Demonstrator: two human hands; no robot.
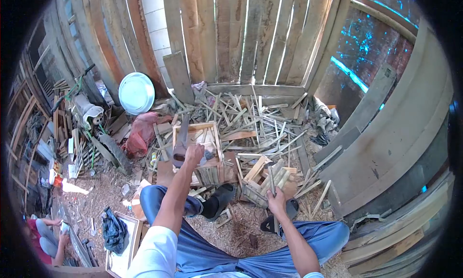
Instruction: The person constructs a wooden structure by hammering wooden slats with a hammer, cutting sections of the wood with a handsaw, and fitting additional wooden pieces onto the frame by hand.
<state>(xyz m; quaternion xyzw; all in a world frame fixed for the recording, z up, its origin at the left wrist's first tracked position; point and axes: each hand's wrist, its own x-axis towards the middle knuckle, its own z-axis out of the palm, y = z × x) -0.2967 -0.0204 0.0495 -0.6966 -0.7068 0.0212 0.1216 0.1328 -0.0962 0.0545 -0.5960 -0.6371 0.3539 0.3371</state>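
My left hand (pixel 194 154) is closed in a fist above a shallow wooden box (pixel 216 133). What its fingers hold, if anything, is hidden. Right beside that hand lies a handsaw (pixel 181 137), its blade pointing away across the box's left side and its dark handle close to my wrist. In my right hand (pixel 277 201), fingers wrapped round it, is a thin wooden stick (pixel 272 179) held roughly upright. Just behind the stick, a small slatted wooden crate (pixel 254 191) rests tilted on the ground near my right foot.
Loose wood strips (pixel 260 121) are heaped against the plank fence (pixel 231 36). At the left are a white basin (pixel 136 93), a red plastic bag (pixel 141 133) and a black bag (pixel 115 232). Another person (pixel 46 239) sits at the lower left. Large boards (pixel 386 152) lean at the right.
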